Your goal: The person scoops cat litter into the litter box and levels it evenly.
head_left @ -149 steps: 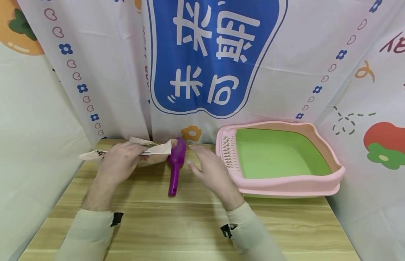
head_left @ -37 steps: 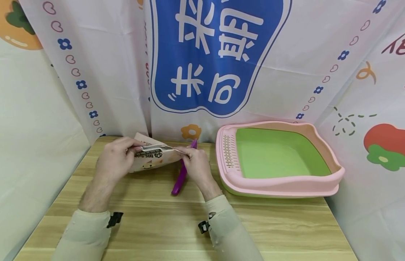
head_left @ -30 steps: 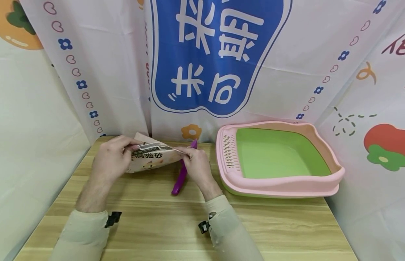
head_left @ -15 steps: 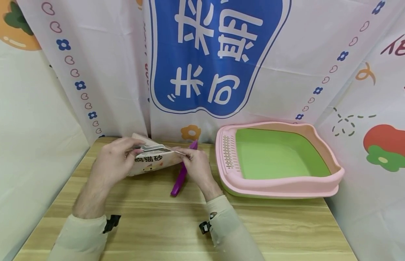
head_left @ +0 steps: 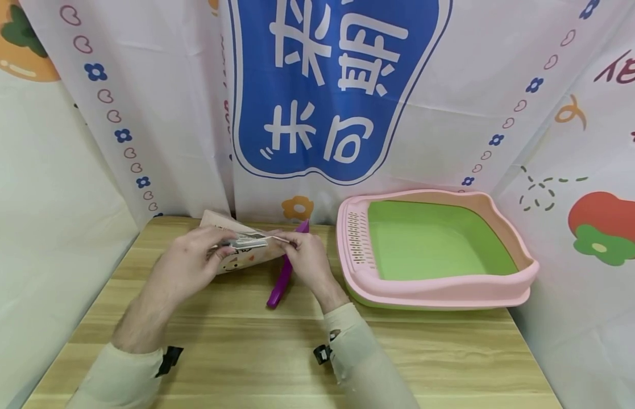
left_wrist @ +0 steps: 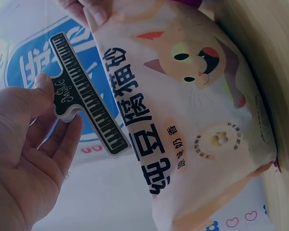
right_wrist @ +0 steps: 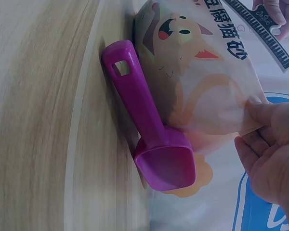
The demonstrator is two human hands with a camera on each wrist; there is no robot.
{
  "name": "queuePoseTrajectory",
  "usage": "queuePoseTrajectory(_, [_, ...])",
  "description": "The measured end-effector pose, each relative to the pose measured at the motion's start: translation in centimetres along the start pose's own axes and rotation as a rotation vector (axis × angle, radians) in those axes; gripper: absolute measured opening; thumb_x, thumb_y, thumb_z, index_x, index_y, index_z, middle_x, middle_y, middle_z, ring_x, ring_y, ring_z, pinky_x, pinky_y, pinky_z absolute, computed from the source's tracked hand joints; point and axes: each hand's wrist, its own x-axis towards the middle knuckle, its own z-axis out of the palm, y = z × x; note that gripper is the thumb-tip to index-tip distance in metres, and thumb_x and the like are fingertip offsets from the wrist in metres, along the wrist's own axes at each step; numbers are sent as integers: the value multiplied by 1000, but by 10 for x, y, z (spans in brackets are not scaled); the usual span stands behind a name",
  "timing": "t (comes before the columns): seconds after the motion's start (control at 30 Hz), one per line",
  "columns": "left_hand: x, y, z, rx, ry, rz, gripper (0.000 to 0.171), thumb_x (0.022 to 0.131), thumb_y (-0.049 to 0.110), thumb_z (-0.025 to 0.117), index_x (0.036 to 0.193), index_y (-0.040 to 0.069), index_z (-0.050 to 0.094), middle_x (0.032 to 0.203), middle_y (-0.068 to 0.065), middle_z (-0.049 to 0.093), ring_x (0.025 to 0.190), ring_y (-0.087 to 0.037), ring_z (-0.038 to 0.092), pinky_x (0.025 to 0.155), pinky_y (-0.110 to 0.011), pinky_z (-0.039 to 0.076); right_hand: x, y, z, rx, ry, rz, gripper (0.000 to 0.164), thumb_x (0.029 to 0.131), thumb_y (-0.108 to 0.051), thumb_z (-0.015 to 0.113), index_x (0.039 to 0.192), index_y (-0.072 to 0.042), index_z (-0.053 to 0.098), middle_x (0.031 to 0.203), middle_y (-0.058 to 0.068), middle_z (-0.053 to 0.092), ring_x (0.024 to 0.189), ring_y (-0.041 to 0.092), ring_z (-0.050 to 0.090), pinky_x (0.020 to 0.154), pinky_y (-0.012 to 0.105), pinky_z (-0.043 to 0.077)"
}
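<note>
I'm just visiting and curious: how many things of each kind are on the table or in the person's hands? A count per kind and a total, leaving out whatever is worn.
Printed bag: 1
Black clip: 1
Purple scoop: 1
Pink-and-green tray: 1
Total: 4

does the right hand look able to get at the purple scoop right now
Not quite, it seems: the right hand is busy pinching the bag. If it let go, nothing appears to cover the handle of the purple scoop close by.
</note>
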Motion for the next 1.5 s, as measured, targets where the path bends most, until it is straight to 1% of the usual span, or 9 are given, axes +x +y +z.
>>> queuePoseTrajectory(0.07, [-1,1,0,11,-22,29,29,100,9,92,129,9,85,125,-17,89,111,-41,87,94,-62,73,0,0,-1,4,-2,0,20,112,-20,81,129,-16,92,122,6,92,74,7,65,63,17,51])
queuePoseTrajectory(0.13, [-1,3,0,19,-43,67,30,99,7,93,128,9,85,124,-16,89,108,-39,87,92,-59,74,0,0,-1,5,-3,-4,21,112,-19,81,130,-15,91,121,7,92,73,8,65,62,18,50])
queuePoseTrajectory(0.23, [-2,5,2,16,-91,118,27,99,6,93,124,11,85,122,-11,89,110,-34,87,93,-57,74,1,1,-2,-5,-3,-12,21,112,-18,81,130,-14,91,121,8,92,82,12,76,70,20,60])
queuePoseTrajectory(0.33, [-4,8,3,6,-139,151,25,100,7,92,122,13,85,121,-6,89,116,-32,86,100,-57,73,0,1,-3,-11,-5,-18,20,112,-16,81,128,-14,91,123,7,92,93,17,83,80,24,67])
queuePoseTrajectory(0.53, [-13,18,8,-14,-225,168,23,102,10,91,124,14,86,121,-2,89,114,-28,87,102,-54,72,0,0,-4,-7,-20,-15,20,113,-15,79,129,-14,91,126,8,91,90,13,78,76,21,63])
queuePoseTrajectory(0.67, [-19,24,14,-12,-257,176,22,101,13,92,122,18,86,119,3,88,112,-24,86,101,-51,72,0,0,-4,-27,-15,-26,20,113,-15,80,129,-13,91,123,8,91,88,12,77,77,23,65])
queuePoseTrajectory(0.83, [-27,30,24,-18,-293,196,20,100,16,94,117,21,85,109,11,84,100,-13,81,91,-42,72,1,0,-4,-39,-12,-26,20,113,-17,81,129,-15,92,123,6,92,89,11,75,80,26,66])
queuePoseTrajectory(1.23, [-42,38,54,-39,-497,225,18,99,16,93,115,17,86,105,7,84,93,-10,80,83,-34,73,1,1,-4,-25,-14,-37,21,113,-21,81,129,-15,92,119,5,92,77,9,64,68,21,53])
queuePoseTrajectory(1.5, [-53,40,64,-60,-552,239,16,97,15,94,110,19,85,98,11,79,87,-5,74,78,-30,69,0,1,-4,-12,-22,-16,22,113,-23,81,130,-14,91,117,6,92,73,9,61,63,18,46])
